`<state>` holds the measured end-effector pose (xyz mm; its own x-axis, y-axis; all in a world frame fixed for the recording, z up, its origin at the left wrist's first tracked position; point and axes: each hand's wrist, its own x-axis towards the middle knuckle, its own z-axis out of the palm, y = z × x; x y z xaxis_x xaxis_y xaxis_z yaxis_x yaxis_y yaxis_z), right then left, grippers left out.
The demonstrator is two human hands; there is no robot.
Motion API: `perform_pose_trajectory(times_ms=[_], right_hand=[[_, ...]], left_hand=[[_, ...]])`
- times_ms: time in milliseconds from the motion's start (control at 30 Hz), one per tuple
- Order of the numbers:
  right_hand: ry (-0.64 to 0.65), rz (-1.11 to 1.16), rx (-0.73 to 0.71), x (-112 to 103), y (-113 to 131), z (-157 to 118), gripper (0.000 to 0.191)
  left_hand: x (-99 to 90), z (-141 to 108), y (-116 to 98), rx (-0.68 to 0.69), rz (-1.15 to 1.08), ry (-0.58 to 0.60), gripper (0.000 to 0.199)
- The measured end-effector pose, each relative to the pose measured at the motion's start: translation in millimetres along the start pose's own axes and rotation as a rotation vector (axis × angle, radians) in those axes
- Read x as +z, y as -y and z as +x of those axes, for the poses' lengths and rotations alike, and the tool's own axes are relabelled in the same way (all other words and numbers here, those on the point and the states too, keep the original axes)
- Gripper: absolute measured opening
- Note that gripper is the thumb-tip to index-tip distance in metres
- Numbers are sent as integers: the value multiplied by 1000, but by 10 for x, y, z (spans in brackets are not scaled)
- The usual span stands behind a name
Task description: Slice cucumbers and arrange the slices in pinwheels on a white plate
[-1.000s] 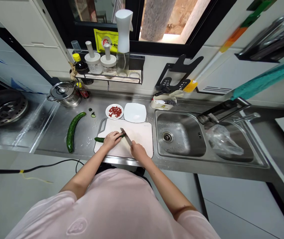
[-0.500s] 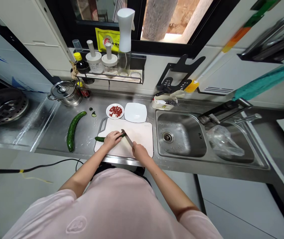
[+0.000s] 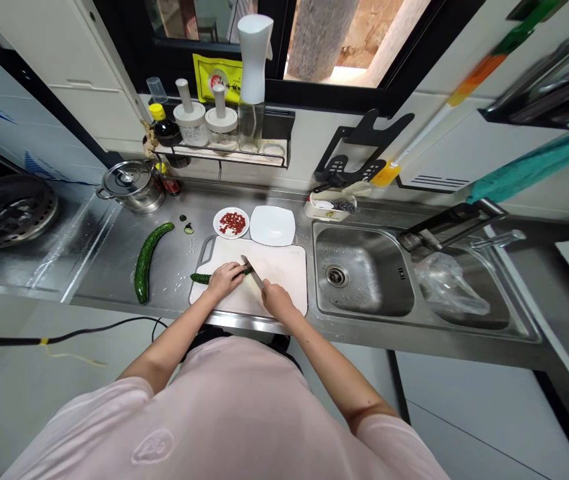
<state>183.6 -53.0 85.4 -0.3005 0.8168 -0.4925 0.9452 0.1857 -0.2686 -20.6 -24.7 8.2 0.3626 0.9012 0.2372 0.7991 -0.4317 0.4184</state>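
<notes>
On the white cutting board (image 3: 284, 293) a green cucumber (image 3: 199, 279) lies crosswise, its left end showing past my hand. My left hand (image 3: 225, 281) is closed over the cucumber and holds it down, fingers near its right end. In my right hand (image 3: 278, 300) is the handle of a kitchen knife (image 3: 254, 272), its blade slanting up and left against the cucumber's right end, close to my left fingertips. Part of the blade's lower edge and any cut pieces behind it are hard to make out. A second, whole cucumber (image 3: 148, 263) rests on the steel counter left of the board.
Behind the board stand a plate of chopped red pieces (image 3: 232, 223) and a white square plate (image 3: 272, 225). Cucumber end scraps (image 3: 188, 228) lie near the board's left corner. A lidded pot (image 3: 132, 185) is at the back left; a sink (image 3: 364, 267) borders the board's right side.
My right hand and the knife have shifted slightly left and up along the cucumber's end. The left hand stays in nearly the same place.
</notes>
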Motion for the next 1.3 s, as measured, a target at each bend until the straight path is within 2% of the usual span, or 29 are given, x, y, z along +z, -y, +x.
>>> perform_pose_trajectory(times_ms=[500,933,1300], right_hand=[[-16,-14,-3,12,95,203,23],[-26,-1,-22,88,-12,95,20],[-63,-7,-31,95,58,277,22]], left_hand=[[-7,3,-11,-11,-7,11,29],[-16,11,-17,-26,-20,15,28],[-17,17,-17,-27,-37,10,28]])
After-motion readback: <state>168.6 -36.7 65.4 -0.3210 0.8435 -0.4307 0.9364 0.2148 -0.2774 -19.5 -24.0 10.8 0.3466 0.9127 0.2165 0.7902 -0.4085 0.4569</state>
